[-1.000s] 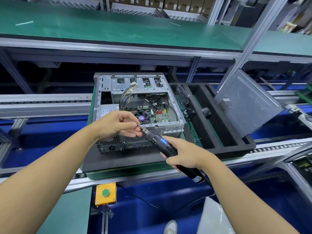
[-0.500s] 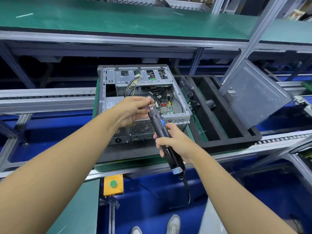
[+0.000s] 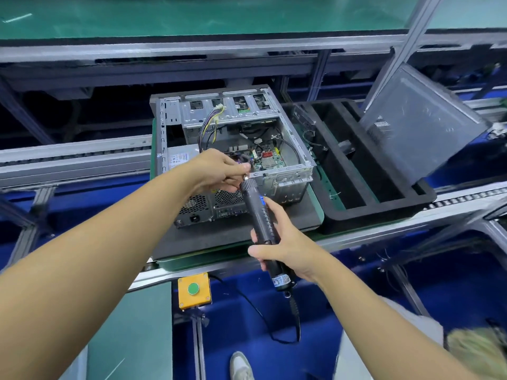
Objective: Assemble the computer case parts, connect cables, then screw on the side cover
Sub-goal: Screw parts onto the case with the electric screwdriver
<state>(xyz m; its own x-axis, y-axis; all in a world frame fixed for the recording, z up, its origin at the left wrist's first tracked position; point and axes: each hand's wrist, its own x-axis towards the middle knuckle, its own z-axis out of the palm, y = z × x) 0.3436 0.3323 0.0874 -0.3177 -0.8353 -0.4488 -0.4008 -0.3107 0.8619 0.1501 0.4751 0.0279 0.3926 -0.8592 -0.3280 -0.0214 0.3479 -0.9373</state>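
Right hand [image 3: 282, 244] gripped black cylindrical electric screwdriver [image 3: 260, 215] around its lower body, fingers wrapped. Tool was tilted, tip pointing up and left toward the near top edge of the open grey metal computer case [image 3: 290, 178]. Left hand [image 3: 216, 171] pinched at the screwdriver tip with thumb and fingertips, just at that edge. Could not tell if a screw sat between them.

Case lay on its side, open face up, on a black foam pad [image 3: 247, 237], its perforated rear panel [image 3: 200, 204] facing the person. Inside were a green motherboard [image 3: 264, 160] and a bundle of yellow and black wires [image 3: 211, 124].

Grey metal side cover [image 3: 419, 124] was off the case, leaning tilted at the right end of a black foam slotted tray [image 3: 370, 200], which was just right of the case. Cover was well apart from both hands.

Black power cord [image 3: 297, 325] hung in a loop from the screwdriver base. Yellow box with round green button [image 3: 194, 289] was mounted below the conveyor edge, near left of the cord. Grey shoe [image 3: 241, 364] was visible at bottom.
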